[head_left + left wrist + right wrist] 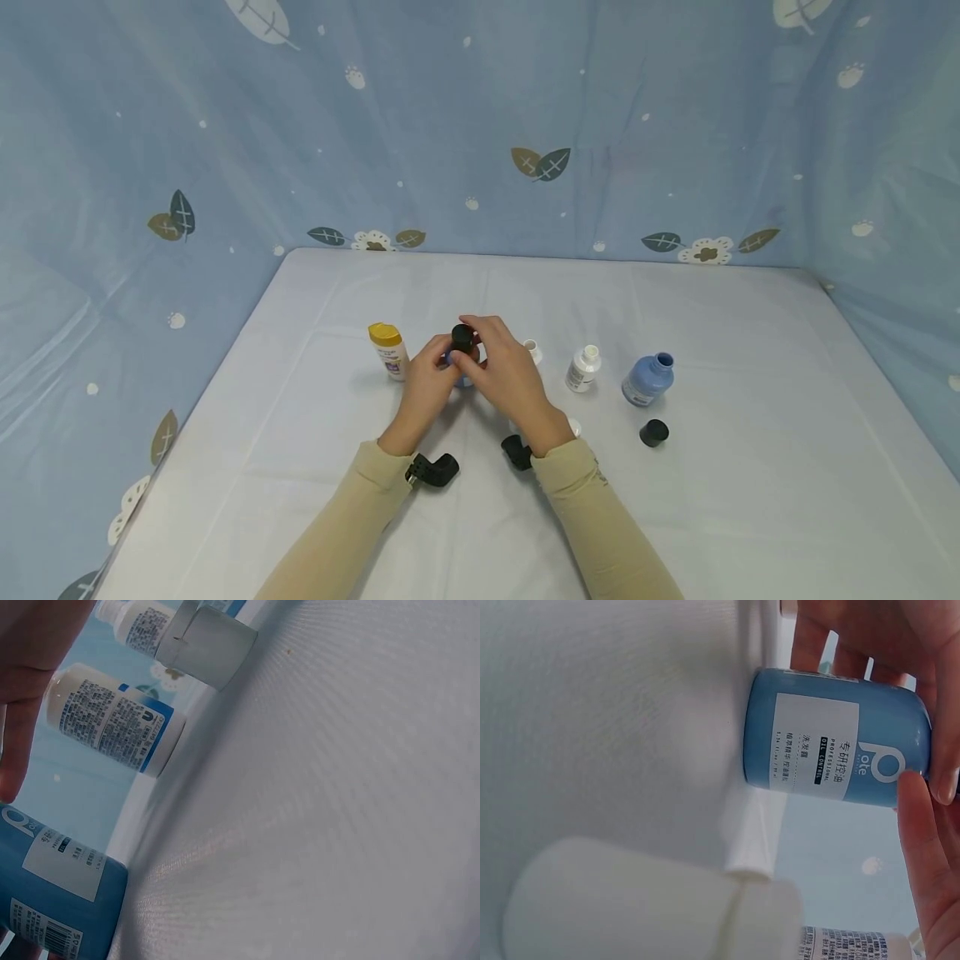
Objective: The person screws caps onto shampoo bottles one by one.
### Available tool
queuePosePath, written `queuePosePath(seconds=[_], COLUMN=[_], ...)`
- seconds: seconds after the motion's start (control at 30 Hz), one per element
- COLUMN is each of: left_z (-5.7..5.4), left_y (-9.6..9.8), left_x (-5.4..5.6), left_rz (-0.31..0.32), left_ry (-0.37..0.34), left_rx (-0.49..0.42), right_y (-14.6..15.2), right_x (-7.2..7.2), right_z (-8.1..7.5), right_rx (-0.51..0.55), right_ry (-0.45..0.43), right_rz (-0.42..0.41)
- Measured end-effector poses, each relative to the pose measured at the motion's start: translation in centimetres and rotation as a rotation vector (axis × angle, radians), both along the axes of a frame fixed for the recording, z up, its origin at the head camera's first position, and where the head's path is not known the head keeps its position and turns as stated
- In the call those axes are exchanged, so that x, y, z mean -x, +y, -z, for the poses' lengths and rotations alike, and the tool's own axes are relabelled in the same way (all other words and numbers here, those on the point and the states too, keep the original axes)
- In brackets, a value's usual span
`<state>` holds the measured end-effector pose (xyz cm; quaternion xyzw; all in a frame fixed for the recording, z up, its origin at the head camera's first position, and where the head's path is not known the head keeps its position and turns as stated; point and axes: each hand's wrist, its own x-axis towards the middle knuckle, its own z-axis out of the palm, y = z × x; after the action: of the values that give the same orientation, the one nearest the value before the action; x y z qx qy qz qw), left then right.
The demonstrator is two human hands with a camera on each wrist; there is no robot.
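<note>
A blue shampoo bottle [810,739] with a white label stands upright on the table, mostly hidden by the hands in the head view. My left hand [427,385] grips it, fingers round its far side. At the top of the bottle is a black cap [462,337]; the fingers and thumb of my right hand [510,375] pinch it. Whether the cap is seated on the neck, I cannot tell. Close to the left hand stands a white bottle with a yellow cap [392,357]. Just beyond the right hand, an uncapped white bottle [532,350] is partly covered.
Right of the hands stand an open white bottle [582,369] and a second, uncapped blue bottle [648,381]. Nearer me lies another black cap [654,432]. Beside my right wrist a white object [574,427] shows partly. A blue patterned curtain [480,125] hangs behind the table.
</note>
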<state>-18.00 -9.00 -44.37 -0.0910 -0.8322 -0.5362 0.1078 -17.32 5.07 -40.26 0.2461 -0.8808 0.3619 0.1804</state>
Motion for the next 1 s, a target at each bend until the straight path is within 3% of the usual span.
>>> queuePosePath(seconds=[0.2,1.0], left_z=[0.13,0.12], left_y=[-0.1,-0.15], left_x=[0.01,0.06], left_rz=[0.012,-0.002], left_ry=[0.02,0.009], left_rx=[-0.009,-0.001], right_y=[0.13,0.19], right_x=[0.23,0.12], right_z=[0.1,0.14], right_rx=[-0.046,-0.008], right_ry=[0.082,0.035], right_rz=[-0.033,-0.02])
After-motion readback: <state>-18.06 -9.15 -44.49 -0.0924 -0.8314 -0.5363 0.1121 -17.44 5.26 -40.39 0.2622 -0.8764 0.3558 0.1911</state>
